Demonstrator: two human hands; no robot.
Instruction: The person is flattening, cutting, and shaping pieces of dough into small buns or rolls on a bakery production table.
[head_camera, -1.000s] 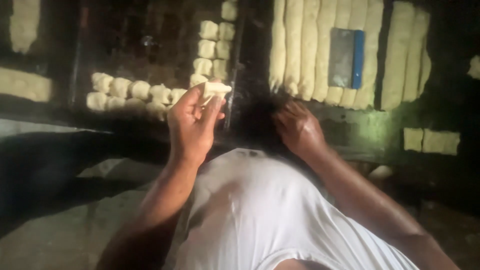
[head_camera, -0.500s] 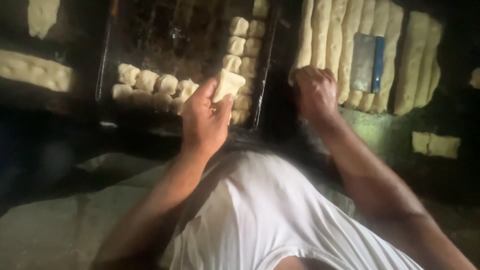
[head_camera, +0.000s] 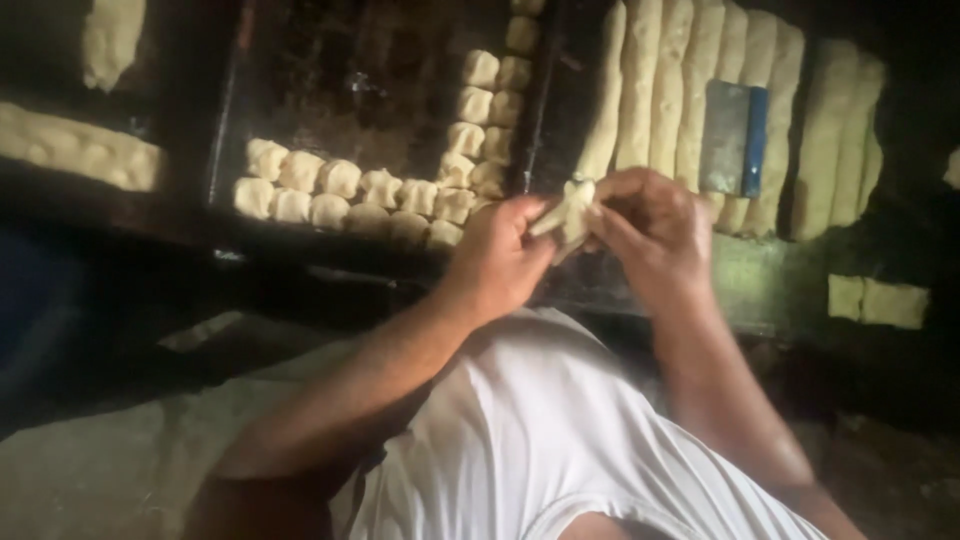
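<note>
Dim light hides most of the dark worktop (head_camera: 760, 290); its near edge is lost in shadow. Dough logs (head_camera: 680, 90) lie far right, cut off at the top edge. The dark baking tray (head_camera: 340, 90) holds shaped pieces (head_camera: 340, 195). Left hand (head_camera: 500, 260) and right hand (head_camera: 650, 230) together pinch one dough piece (head_camera: 570, 210), right of the tray.

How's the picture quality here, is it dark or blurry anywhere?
Head view: dim overall, edges and foreground sunk in shadow; the dough strips and dough pieces on the dark tray are the brightest parts; the left hand, right hand and the dough piece between them look soft.
</note>
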